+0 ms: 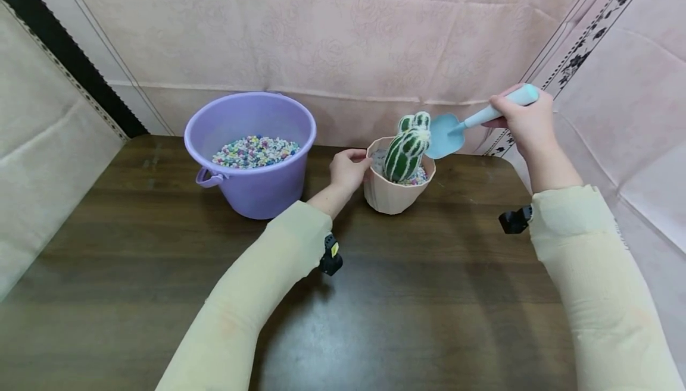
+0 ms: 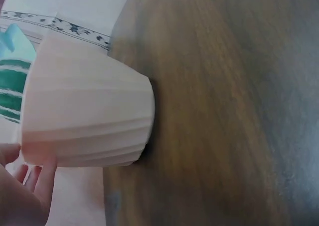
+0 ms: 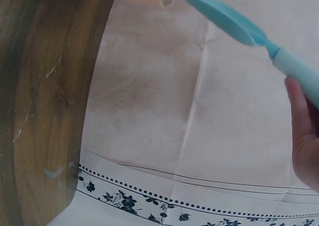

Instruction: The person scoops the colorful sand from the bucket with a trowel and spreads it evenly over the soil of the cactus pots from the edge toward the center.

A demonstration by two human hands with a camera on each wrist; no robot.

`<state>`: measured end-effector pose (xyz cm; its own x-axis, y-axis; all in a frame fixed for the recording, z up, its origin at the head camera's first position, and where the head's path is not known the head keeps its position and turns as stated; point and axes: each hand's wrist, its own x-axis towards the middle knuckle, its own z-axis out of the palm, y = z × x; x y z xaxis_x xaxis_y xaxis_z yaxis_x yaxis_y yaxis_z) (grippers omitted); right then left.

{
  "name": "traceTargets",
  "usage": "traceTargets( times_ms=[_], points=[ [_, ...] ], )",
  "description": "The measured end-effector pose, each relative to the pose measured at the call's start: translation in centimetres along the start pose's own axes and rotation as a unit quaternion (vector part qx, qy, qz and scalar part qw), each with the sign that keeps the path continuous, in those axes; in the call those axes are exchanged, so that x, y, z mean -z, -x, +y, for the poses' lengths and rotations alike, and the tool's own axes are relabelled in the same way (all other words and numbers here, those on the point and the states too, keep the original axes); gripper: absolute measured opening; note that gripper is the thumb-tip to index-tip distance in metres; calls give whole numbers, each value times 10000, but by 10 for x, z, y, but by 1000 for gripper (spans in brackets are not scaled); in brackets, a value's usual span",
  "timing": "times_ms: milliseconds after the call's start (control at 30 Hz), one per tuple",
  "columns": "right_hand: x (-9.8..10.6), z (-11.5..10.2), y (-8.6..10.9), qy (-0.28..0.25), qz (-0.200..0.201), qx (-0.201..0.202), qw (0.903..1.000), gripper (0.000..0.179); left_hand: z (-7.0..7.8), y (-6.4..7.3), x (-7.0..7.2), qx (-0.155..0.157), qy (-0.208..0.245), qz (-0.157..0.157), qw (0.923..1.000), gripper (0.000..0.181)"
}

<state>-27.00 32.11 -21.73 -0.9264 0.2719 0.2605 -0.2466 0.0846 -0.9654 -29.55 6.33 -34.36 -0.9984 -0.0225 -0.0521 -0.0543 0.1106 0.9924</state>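
Observation:
A cream ribbed flower pot (image 1: 393, 196) stands on the table with a green, white-striped cactus (image 1: 405, 153) leaning in it. Small coloured beads (image 1: 417, 178) show at the pot's right inside. My left hand (image 1: 347, 171) pinches the pot's left rim between thumb and fingers, as the left wrist view also shows at the pot (image 2: 89, 106). In my right hand (image 1: 527, 118) is the handle of a light blue toy shovel (image 1: 446, 136). Its blade is tilted down over the pot's right rim, right beside the cactus. The right wrist view shows the shovel (image 3: 224, 19) edge-on.
Left of the pot stands a purple bucket (image 1: 262, 191), partly filled with multicoloured beads (image 1: 256, 152), its handle (image 1: 209, 178) hanging at the side. Behind the brown wooden table (image 1: 396, 296) hangs a pale pink cloth (image 1: 343, 40), with more cloth on both sides.

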Motion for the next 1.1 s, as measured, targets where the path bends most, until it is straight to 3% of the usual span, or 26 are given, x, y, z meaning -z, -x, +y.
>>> traceTargets(
  times_ms=[133,267,433,567,733,900,1100],
  points=[
    [1,-8,-1,-344,453,-289,9980,12,12,3,5,-250,-257,53,9993,30],
    [1,-20,-5,-1008,953,-669,9881,12,32,9,18,-378,-127,-323,9987,34],
    [-8,-34,-10,-1422,1398,-788,9767,17,63,15,40,-668,38,-666,9955,37],
    [-22,-47,-13,-1696,1627,-826,9685,21,84,18,64,-869,229,-638,9939,38],
    [-48,-62,-20,-2226,1606,-890,9575,29,100,15,102,-799,293,-274,9960,39],
    [-80,-69,-23,-2453,1370,-1096,9534,27,104,12,141,-639,319,37,9974,42],
    [-118,-65,-21,-2367,963,-1288,9582,19,99,11,180,-440,230,434,9978,45]
  ],
)
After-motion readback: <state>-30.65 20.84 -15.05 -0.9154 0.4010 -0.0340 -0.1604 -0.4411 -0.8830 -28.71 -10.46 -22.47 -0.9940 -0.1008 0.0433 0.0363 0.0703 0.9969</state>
